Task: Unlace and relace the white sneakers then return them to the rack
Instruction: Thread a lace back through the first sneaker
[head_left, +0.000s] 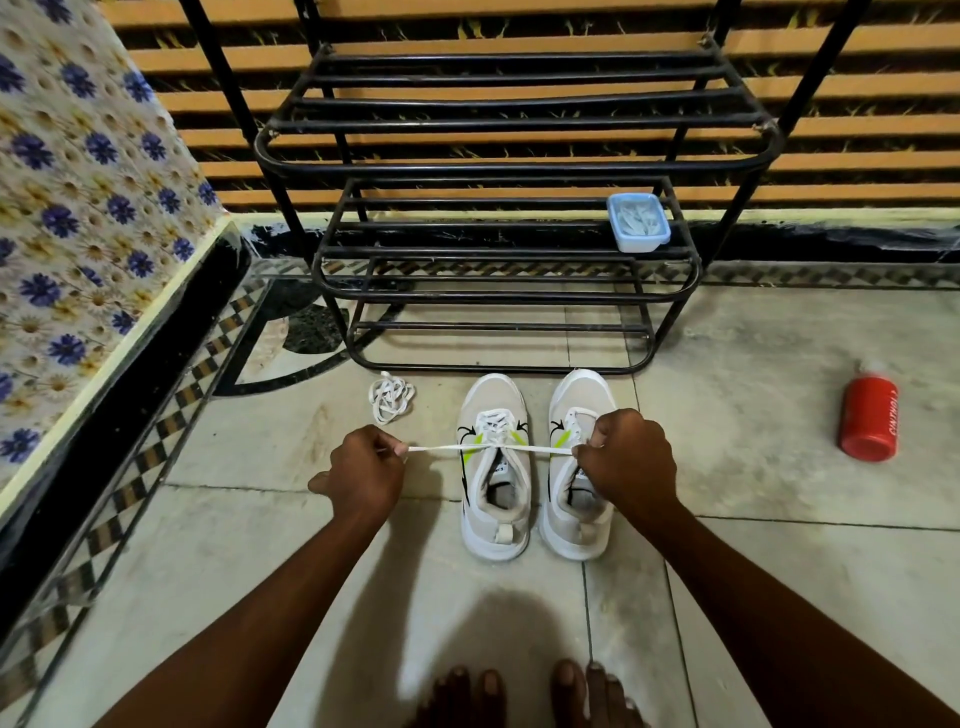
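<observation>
Lace (488, 448) taut between pinching fingers (397, 448)

Your left hand (363, 470) and right hand (631, 457) each pinch an end of the white lace (441, 447), stretched taut across the left sneaker (496, 467), the right sneaker (574, 514) just beside it, a loose lace (389, 397) bundled before the black rack (498, 228).
</observation>
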